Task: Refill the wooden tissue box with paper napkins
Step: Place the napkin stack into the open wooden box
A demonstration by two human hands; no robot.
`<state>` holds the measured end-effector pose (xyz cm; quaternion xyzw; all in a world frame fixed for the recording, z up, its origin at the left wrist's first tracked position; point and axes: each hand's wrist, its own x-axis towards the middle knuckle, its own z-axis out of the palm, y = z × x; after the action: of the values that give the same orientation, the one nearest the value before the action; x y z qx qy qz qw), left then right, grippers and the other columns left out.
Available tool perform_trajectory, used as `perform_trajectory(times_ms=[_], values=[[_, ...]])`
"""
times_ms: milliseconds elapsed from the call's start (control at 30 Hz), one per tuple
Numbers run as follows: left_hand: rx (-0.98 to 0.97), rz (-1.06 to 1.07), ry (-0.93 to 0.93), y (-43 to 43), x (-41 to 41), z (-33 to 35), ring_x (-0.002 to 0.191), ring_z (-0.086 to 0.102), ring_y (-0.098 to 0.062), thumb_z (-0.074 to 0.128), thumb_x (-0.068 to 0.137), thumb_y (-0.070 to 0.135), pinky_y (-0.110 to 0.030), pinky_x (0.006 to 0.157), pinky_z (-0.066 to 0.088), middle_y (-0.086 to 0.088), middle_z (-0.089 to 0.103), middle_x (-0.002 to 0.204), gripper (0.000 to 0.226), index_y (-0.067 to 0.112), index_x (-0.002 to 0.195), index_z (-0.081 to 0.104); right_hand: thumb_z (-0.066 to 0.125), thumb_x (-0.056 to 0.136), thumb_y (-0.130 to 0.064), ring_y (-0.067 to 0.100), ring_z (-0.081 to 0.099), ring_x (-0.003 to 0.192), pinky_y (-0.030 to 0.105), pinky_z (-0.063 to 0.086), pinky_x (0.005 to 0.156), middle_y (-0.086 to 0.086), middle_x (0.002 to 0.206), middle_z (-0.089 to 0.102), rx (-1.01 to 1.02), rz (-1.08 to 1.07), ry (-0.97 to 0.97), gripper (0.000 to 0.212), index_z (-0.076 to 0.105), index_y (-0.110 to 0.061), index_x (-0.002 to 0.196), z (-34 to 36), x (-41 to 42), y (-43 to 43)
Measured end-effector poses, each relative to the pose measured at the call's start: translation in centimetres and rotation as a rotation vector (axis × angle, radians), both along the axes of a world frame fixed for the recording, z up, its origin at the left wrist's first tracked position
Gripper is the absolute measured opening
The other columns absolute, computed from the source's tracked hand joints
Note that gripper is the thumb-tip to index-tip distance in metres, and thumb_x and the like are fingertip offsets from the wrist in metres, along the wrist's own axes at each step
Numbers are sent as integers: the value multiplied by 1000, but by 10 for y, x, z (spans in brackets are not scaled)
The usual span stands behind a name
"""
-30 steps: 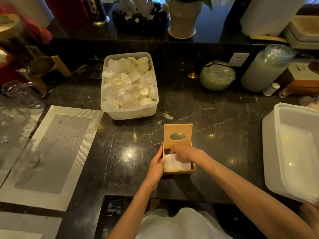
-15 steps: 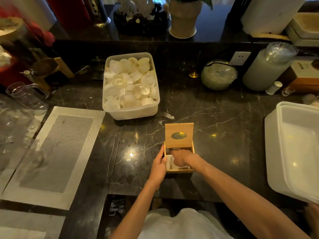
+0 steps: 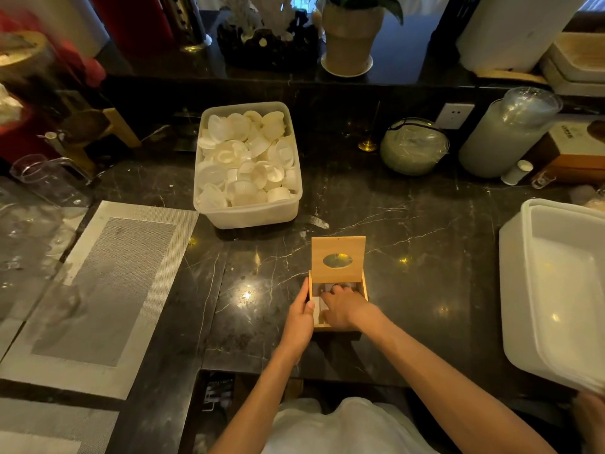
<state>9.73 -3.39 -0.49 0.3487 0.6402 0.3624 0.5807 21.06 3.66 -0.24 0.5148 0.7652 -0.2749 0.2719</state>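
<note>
A small wooden tissue box (image 3: 337, 326) stands on the dark marble counter, its hinged lid (image 3: 338, 258) with an oval hole tipped up and back. White paper napkins (image 3: 317, 310) lie inside, mostly hidden. My left hand (image 3: 299, 317) grips the box's left wall, thumb over the rim. My right hand (image 3: 342, 308) is down inside the box, palm flat on the napkins, fingers reaching toward the far wall.
A plastic tub of white cups (image 3: 247, 165) stands behind the box to the left. Large white bins (image 3: 563, 290) sit at the right edge. A woven grey placemat (image 3: 101, 290) lies left. Jars (image 3: 414, 145) and a socket line the back wall.
My right hand has gone deeper into the box and forward over the napkins, covering most of the white stack. The left hand stays on the box's left wall.
</note>
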Motion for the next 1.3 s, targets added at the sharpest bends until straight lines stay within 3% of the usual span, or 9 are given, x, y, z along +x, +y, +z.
perform_trajectory(times_ms=[200, 400, 667, 767, 867, 1033, 1167, 1300], values=[[6, 11, -12, -1, 1, 2, 136, 39, -7, 32, 105, 2, -29, 113, 36, 1, 40, 157, 58, 30, 155, 27, 46, 97, -41, 37, 36, 139, 49, 33, 113, 15, 150, 39, 17, -39, 1, 56, 38, -15, 146, 1, -2, -3], [5, -2, -11, -1, 0, 2, 146, 33, -17, 32, 105, 4, -45, 121, 31, 0, 36, 160, 57, 31, 156, 26, 43, 97, -43, 37, 36, 138, 50, 33, 112, 15, 150, 39, 42, -40, 11, 53, 42, -16, 143, 3, -5, -5], [-1, -20, -11, -1, -2, 0, 147, 32, -18, 33, 105, 6, -48, 121, 29, 0, 35, 160, 57, 32, 156, 26, 41, 99, -40, 35, 40, 137, 48, 34, 113, 14, 148, 44, 28, -58, 45, 48, 45, -16, 141, 24, -5, -11], [18, -24, -23, -1, -3, -2, 140, 42, -15, 34, 105, 5, -42, 117, 38, 0, 41, 157, 57, 32, 155, 27, 51, 97, -34, 26, 54, 122, 39, 46, 101, 7, 129, 60, 204, -129, 194, 36, 57, -18, 128, 36, 6, -24], [10, -15, -31, 0, -5, -4, 122, 54, -3, 35, 105, 7, -19, 91, 53, 3, 45, 152, 57, 34, 155, 27, 54, 95, -42, 20, 55, 108, 35, 46, 90, 1, 116, 62, 519, -165, 30, 30, 64, -24, 117, 40, 28, -32], [11, -29, -35, 1, -6, -4, 135, 43, -12, 35, 106, 9, -33, 108, 45, 2, 38, 157, 56, 35, 155, 25, 48, 96, -51, 28, 51, 121, 39, 44, 96, 9, 130, 54, 296, -198, -190, 49, 56, -21, 134, 36, 42, -16], [4, -38, -24, 1, -6, -3, 138, 42, -17, 35, 106, 10, -44, 114, 42, 2, 38, 157, 56, 36, 155, 25, 53, 96, -44, 26, 58, 118, 37, 46, 93, 6, 128, 61, 260, -128, -242, 45, 55, -25, 136, 29, 31, -3], [2, -49, -26, 0, -7, -2, 137, 44, -16, 35, 106, 10, -43, 113, 42, 2, 39, 156, 56, 35, 155, 24, 53, 96, -36, 24, 61, 114, 34, 47, 90, 6, 126, 61, 234, -154, -251, 40, 56, -22, 133, 21, 30, -3]])
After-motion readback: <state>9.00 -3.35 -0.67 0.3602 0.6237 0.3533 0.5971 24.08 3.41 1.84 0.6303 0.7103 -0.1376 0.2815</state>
